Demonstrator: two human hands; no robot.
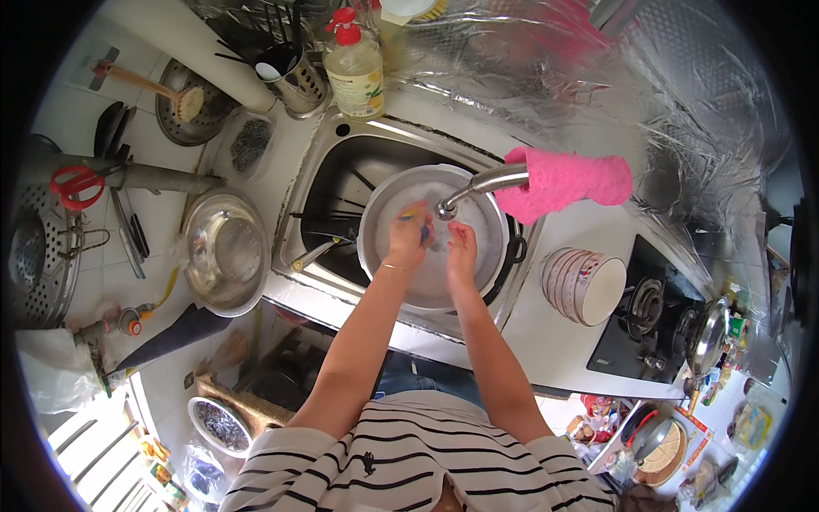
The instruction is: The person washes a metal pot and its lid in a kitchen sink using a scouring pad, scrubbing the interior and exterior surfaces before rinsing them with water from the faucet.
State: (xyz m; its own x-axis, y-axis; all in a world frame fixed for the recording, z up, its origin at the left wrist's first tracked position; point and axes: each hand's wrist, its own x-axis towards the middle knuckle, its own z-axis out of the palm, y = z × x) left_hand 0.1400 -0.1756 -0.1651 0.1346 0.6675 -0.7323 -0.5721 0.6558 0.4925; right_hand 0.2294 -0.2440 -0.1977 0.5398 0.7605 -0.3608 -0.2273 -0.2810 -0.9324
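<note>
A large round metal pot [386,185] with whitish, sudsy water stands in the stainless steel sink [301,173]. Over its left part, my left hand [408,235] is closed around a small yellow and blue thing, perhaps a cleaning cloth or sponge [414,211]. My right hand [461,249] is beside it, palm turned inward and fingers loosely curled, with nothing seen in it. Just above both hands is the metal faucet spout [480,182], its base wrapped in a pink cloth [563,182].
Stacked bowls [583,287] lie on the counter at right, beside a black gas stove [640,320]. A pump bottle [355,80] and utensil holder [294,83] stand behind the sink. At left are a metal basin [227,253] and a knife-like tool's yellowish handle [315,255].
</note>
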